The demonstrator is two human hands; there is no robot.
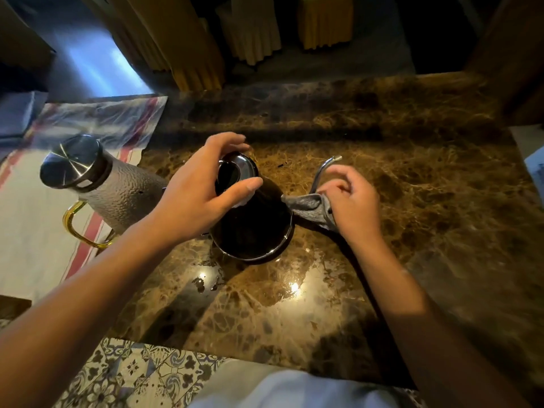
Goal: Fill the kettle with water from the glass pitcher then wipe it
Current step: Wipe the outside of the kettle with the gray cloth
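Two hands on the job, both at mid-counter. Left edge: striped cloth (38, 231) hangs over the marble counter's (412, 201) left side, glass pitcher (109, 187) standing on it, steel lid on, gold handle toward the camera. Open marble in front of the kettle (253, 228) and all along the right; near edge drops to patterned floor tile (132, 375). Back edge meets a raised ledge, yellow drapes (182, 39) beyond.

Hard to read: kettle body is black and in shadow, its handle hidden under the left forearm. Water level can't be seen. Small dark spots on the marble just in front of the kettle, can't tell what they are.

Left hand (200, 189) sits on top of the kettle, fingers and thumb curled around the lid (238, 169). Right hand (350, 198) is just right of the kettle body, pinching a grey rag (309, 207) around the base of the gooseneck spout (323, 169); spout tip pokes up past the fingers.
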